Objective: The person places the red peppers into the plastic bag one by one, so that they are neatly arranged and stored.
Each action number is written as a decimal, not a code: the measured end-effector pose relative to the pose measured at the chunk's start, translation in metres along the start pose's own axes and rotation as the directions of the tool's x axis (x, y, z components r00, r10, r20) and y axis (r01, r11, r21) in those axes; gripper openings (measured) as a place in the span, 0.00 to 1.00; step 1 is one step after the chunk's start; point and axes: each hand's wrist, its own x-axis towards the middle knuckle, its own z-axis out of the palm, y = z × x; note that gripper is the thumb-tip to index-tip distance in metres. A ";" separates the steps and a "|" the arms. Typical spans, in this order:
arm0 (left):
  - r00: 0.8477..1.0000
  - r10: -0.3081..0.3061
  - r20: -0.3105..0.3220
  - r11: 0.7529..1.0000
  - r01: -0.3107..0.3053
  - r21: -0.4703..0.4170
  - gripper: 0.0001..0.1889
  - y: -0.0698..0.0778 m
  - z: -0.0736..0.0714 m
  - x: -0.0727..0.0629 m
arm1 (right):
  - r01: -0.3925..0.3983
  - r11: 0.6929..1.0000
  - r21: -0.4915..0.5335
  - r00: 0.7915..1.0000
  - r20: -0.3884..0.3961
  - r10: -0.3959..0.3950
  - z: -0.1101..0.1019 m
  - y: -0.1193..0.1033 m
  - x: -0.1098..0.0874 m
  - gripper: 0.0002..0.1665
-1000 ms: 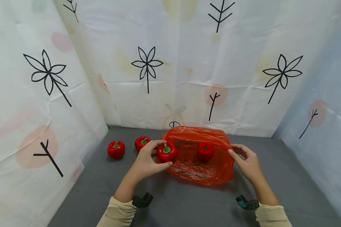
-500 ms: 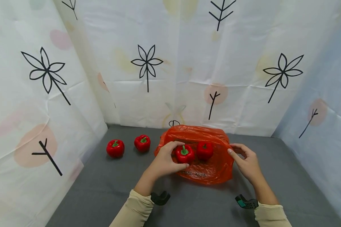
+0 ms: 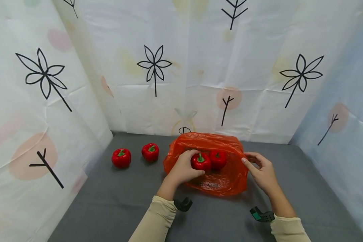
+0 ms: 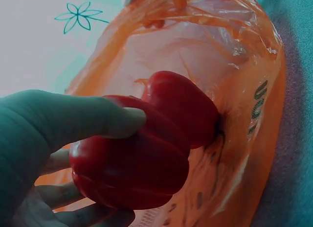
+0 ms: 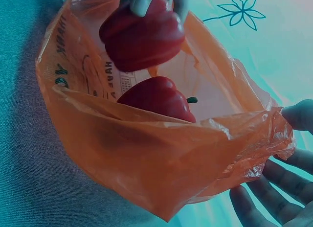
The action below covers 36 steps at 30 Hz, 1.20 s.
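My left hand (image 3: 186, 167) grips a red bell pepper (image 3: 200, 162) with a green stem, thumb on one side and fingers on the other. It is over the mouth of an orange-red plastic bag (image 3: 230, 183). Right beside it a second red bell pepper (image 3: 218, 159) lies inside the bag; in the left wrist view the held pepper (image 4: 132, 163) overlaps it. At the bag's right edge my right hand (image 3: 263, 171) pinches the plastic between thumb and fingers. The right wrist view has the bag's near wall (image 5: 137, 153) hiding the lower part of the pepper inside.
Two more red bell peppers, one on the far left (image 3: 121, 158) and one closer to the bag (image 3: 150, 152), stand on the grey tabletop (image 3: 109, 201). A white patterned cloth (image 3: 133, 111) hangs behind the table and along both sides.
My left hand has carried its pepper rightward from the bag's left edge to beside the pepper inside. The right hand has stayed at the bag's right edge.
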 end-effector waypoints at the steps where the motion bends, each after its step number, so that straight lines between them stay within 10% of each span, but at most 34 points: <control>1: 1.000 -0.007 -0.008 1.000 0.007 -0.003 0.37 -0.002 0.002 0.002 | 0.003 1.000 0.002 1.000 -0.002 -0.003 0.000 0.000 0.000 0.17; 18: 0.975 -0.124 -0.187 0.992 0.116 -0.052 0.35 -0.016 0.021 0.016 | 0.022 1.000 0.018 1.000 -0.019 -0.022 0.003 -0.004 0.001 0.16; 36: 0.972 -0.099 -0.211 0.995 0.099 -0.015 0.33 -0.021 0.035 0.023 | 0.072 0.997 -0.007 0.997 -0.026 -0.073 0.002 0.001 -0.002 0.16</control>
